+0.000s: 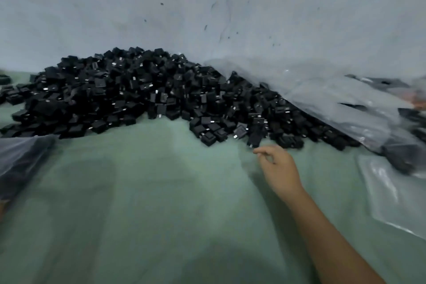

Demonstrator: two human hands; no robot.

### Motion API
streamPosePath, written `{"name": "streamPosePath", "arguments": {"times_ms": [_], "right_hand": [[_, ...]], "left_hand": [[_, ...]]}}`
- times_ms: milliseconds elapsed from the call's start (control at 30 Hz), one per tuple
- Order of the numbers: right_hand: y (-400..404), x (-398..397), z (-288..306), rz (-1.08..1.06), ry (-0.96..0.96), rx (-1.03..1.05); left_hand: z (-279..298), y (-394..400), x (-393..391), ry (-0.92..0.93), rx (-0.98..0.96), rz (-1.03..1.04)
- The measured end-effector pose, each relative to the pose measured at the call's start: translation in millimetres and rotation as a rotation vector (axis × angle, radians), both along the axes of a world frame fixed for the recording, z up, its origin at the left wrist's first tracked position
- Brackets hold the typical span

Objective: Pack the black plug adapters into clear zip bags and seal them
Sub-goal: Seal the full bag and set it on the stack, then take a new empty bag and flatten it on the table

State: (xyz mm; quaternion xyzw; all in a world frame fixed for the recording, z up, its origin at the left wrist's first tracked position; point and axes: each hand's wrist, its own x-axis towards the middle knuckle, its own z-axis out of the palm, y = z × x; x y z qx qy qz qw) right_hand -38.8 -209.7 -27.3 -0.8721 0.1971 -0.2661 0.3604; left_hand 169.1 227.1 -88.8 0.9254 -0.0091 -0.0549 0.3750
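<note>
Right hand (pixel 277 166) empty, fingers loosely curled, just near of the big pile of small black rigid plastic plug adapters (pixel 143 94) on the green surface (pixel 161 203); likely light, hard, pinch one by its flat sides, clear of the prongs.

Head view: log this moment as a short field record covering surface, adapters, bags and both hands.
surface: pale green cloth-covered table
adapters: big loose heap of small black plastic plug adapters along the far side, against the grey wall
bags: clear plastic zip bags stacked at right, some holding adapters; one more bag at the left edge
right hand: right hand just short of the heap's near edge, fingers loosely curled, holding nothing
left hand: only a sliver at the left edge; state unclear
</note>
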Motion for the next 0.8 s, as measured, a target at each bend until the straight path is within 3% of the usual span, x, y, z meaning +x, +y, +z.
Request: {"name": "streamPosePath", "arguments": {"times_ms": [67,133,167,267,367,500,600,700,800], "right_hand": [[-27,6,4,-0.084,0.030,-0.134],[-51,17,10,-0.185,0.071,-0.233],[-61,22,14,-0.243,0.095,-0.265],[-92,32,24,-0.411,0.150,-0.329],[-124,37,27,-0.480,0.258,-0.369],[-158,45,22,-0.468,0.429,-0.385],[-167,53,16,-0.507,0.465,-0.402],[-152,59,14,-0.595,0.457,-0.330],[-106,61,19,-0.699,0.272,-0.275]], "left_hand": [[33,-53,-34,-0.078,0.080,-0.014],[66,-115,-84,-0.448,0.009,-0.129],[76,-147,-111,-0.565,0.010,-0.302],[76,-225,-124,-0.409,-0.099,-0.509],[62,-270,-106,-0.290,-0.156,-0.471],[42,-287,-93,-0.300,0.029,-0.444],[38,-287,-88,-0.291,-0.041,-0.425],[39,-285,-88,-0.296,-0.107,-0.411],[37,-286,-88,-0.279,-0.224,-0.394]]}}
